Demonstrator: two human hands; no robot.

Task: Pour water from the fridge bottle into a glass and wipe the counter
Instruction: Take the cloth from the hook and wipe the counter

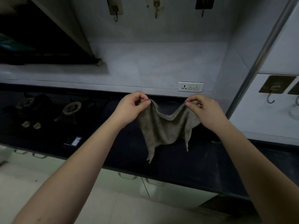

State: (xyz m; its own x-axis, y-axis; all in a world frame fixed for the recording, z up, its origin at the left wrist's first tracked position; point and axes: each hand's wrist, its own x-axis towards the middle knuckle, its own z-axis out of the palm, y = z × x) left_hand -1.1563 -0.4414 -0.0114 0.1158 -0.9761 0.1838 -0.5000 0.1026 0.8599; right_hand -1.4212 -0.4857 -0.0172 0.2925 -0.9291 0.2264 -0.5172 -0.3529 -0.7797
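Here your left hand point(131, 107) and right hand point(204, 110) each pinch a top corner of the cloth point(163, 128), its top edge running left-right, hanging above the dark surface point(186, 160) directly below.

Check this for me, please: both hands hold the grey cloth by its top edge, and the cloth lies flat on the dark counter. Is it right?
Not quite. In the head view the left hand and right hand pinch the grey cloth by its top edge, but it hangs in the air above the dark counter, not flat.
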